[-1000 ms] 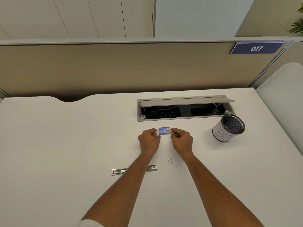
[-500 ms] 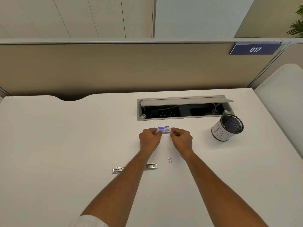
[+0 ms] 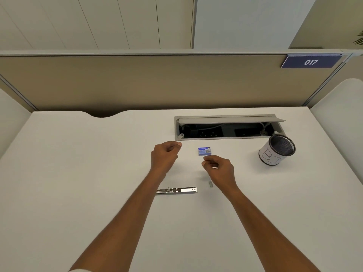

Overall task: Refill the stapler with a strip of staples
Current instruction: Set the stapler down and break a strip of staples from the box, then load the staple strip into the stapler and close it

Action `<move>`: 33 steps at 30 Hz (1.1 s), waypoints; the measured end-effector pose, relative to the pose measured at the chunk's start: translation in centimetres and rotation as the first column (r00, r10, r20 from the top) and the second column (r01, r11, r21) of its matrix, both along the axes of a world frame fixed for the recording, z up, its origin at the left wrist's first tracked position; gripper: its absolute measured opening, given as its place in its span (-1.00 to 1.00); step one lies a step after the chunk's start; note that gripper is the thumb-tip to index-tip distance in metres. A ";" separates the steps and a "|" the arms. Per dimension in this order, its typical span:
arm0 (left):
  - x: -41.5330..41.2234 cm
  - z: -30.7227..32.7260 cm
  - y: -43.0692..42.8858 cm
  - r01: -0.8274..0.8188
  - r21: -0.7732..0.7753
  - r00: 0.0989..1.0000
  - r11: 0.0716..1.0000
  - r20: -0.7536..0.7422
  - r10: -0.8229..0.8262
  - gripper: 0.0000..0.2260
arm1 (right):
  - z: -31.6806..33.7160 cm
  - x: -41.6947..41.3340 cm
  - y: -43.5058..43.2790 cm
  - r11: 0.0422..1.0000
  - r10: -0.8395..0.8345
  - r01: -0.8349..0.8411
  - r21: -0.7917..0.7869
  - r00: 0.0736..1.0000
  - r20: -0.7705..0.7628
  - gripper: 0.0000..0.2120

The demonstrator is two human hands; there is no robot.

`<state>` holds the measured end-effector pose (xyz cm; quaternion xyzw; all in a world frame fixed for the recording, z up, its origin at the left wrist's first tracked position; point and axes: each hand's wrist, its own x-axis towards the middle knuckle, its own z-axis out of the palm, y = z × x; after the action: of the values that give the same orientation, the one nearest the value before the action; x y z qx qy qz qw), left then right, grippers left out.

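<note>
A small blue staple box (image 3: pixel 204 151) lies on the white desk (image 3: pixel 88 173), with neither hand touching it. My left hand (image 3: pixel 165 154) hovers to the left of the box, fingers loosely curled and holding nothing. My right hand (image 3: pixel 219 166) sits just below and to the right of the box, fingers curled with nothing plainly held. The silver stapler (image 3: pixel 177 190) lies flat and opened out near my left forearm. A short staple strip (image 3: pixel 210 184) rests on the desk beside my right wrist.
An open grey cable tray (image 3: pixel 227 127) is set into the desk behind the box. A mesh pen cup (image 3: pixel 277 150) in a white sleeve leans at the right. A beige partition (image 3: pixel 157 81) bounds the desk's far edge.
Both hands pinched the ends of the staple box before. They have now let go, the left moving off to the left and the right pulling back toward me. The box stays on the desk.
</note>
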<state>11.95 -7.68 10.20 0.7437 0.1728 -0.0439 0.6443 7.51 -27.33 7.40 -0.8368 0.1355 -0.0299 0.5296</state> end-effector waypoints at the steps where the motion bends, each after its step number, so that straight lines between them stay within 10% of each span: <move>1: -0.6 0.0 0.8 -0.012 -0.008 1.000 1.000 -0.004 0.012 -0.94 | 0.0 -0.5 0.4 1.000 0.020 -0.020 -0.013 1.000 -0.004 -0.82; 15: -11.0 -4.6 7.0 -0.004 0.396 1.000 0.918 0.011 -0.001 -0.85 | -2.1 -6.1 4.1 0.817 0.400 -0.403 -0.413 0.911 -0.098 -0.68; 33: -13.3 -7.4 8.6 0.264 0.633 0.940 0.728 0.002 -0.342 -0.79 | -3.4 -8.6 5.1 0.788 0.387 -0.379 -0.485 0.918 -0.088 -0.84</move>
<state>-1.37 0.95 2.82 0.9338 0.0150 -0.0445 0.3548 -1.10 -22.28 4.00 -0.9534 -0.0532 0.0376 0.2946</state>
